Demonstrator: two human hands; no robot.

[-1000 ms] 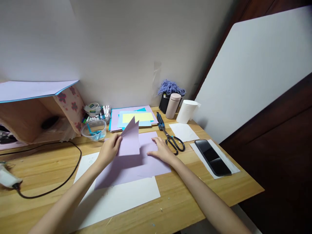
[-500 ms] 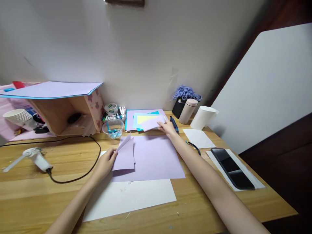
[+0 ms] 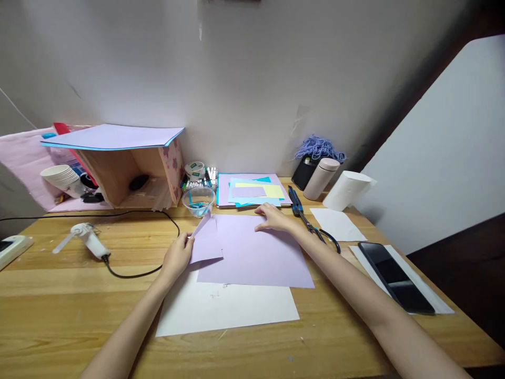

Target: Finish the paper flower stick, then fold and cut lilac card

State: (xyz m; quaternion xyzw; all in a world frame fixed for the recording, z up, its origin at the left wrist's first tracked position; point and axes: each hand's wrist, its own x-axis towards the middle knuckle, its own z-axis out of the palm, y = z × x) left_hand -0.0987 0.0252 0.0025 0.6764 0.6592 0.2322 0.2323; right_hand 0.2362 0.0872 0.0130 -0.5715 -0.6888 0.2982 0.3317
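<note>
Folded purple paper (image 3: 206,246) is pinched at its left edge by my left hand (image 3: 179,255), with one flap standing up. Beneath it lies a large purple sheet (image 3: 256,258), which partly covers a white sheet (image 3: 232,310). My right hand (image 3: 274,218) hovers over the far part of the purple sheet, fingers apart and curved, holding nothing. Just beyond it, a small purple paper piece (image 3: 248,192) rests on a stack of yellow paper (image 3: 274,190) and blue and purple sheets.
Scissors (image 3: 315,230) and a utility knife (image 3: 295,201) lie right of the stack. A phone (image 3: 394,276) is further right. At left are a corded glue gun (image 3: 90,241), a cardboard box (image 3: 171,176) and a clear bowl (image 3: 198,201). A bottle (image 3: 321,179) and paper roll (image 3: 347,190) stand behind.
My right hand has let go of the small purple piece on the stack and drawn back toward me. My left hand still holds the folded paper. The view has shifted left.
</note>
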